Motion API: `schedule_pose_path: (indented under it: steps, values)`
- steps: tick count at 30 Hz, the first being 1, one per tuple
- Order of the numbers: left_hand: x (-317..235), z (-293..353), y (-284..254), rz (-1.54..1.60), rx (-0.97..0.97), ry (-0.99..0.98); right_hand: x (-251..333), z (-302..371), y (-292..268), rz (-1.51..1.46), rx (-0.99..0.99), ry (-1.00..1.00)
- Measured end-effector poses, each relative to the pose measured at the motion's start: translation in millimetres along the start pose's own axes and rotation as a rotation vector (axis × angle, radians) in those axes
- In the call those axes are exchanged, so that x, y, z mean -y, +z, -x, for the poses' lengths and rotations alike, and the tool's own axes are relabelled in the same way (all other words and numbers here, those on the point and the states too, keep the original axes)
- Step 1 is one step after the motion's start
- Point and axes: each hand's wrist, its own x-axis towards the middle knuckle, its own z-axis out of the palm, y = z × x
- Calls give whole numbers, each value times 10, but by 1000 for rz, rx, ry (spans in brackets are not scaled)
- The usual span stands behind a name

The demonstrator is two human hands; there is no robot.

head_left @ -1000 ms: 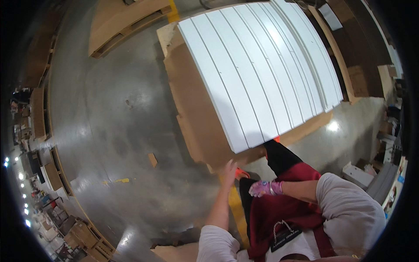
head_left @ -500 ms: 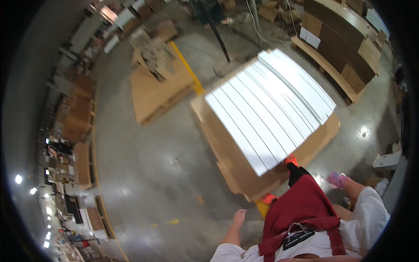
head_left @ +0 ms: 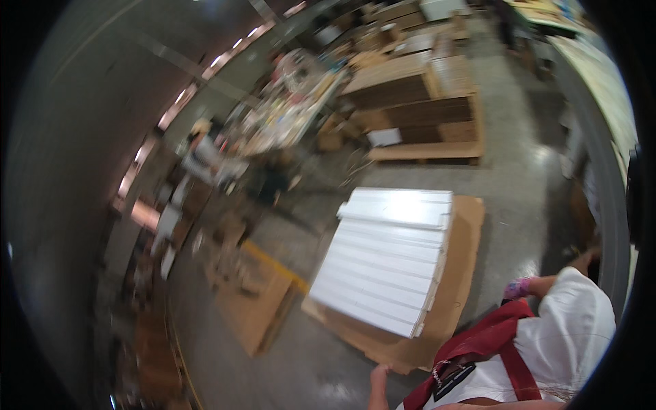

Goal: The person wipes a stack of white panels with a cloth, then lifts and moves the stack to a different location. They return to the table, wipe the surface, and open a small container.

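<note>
My left hand (head_left: 380,376) hangs at the lower edge, just in front of the near corner of a flat brown cardboard sheet (head_left: 456,273). Nothing shows in it, but its fingers are blurred. On the cardboard lies a stack of long white grooved panels (head_left: 386,263), set side by side. My right hand (head_left: 517,290) is beside my red apron (head_left: 478,337), in a pink patterned covering. Its fingers are too small and smeared to make out. Both hands appear apart from the panels.
A low wooden platform (head_left: 256,307) with cardboard scraps stands to the left, by a yellow floor line (head_left: 273,265). Behind the panels is a pallet of brown boards (head_left: 424,113). Another person (head_left: 203,156) stands at a cluttered table. A workbench (head_left: 594,102) runs along the right.
My view has swung right and up, so the panels appear turned and the far table, the other person and the bench have come into view. My feet have left the picture.
</note>
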Motion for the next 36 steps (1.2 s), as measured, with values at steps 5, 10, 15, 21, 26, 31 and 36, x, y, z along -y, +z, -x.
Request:
schedule_pose_path:
  steps: [5,10,15,21,26,31,36]
  values:
    - [-560,318,98,62,278,-126,599,409,-699,-555,-393,10]
    - [-1559,-176,743,146,480,-95,-272,1660,-192,69,-555,21]
    - [-2066,-368,981,322,558,-17,-371,2970,384,-114,-131,442]
    - [-3633,-1048,842,303,267,270,274,3991,397,-488,-556,721]
    - [-4250,-1246,599,181,416,230,167,3730,946,-629,-651,792]
    - [-3653,-1606,837,163,529,357,201,3416,1600,-561,-312,745]
    - [-3268,-1526,632,-646,486,752,504,3269,2229,-538,-96,790]
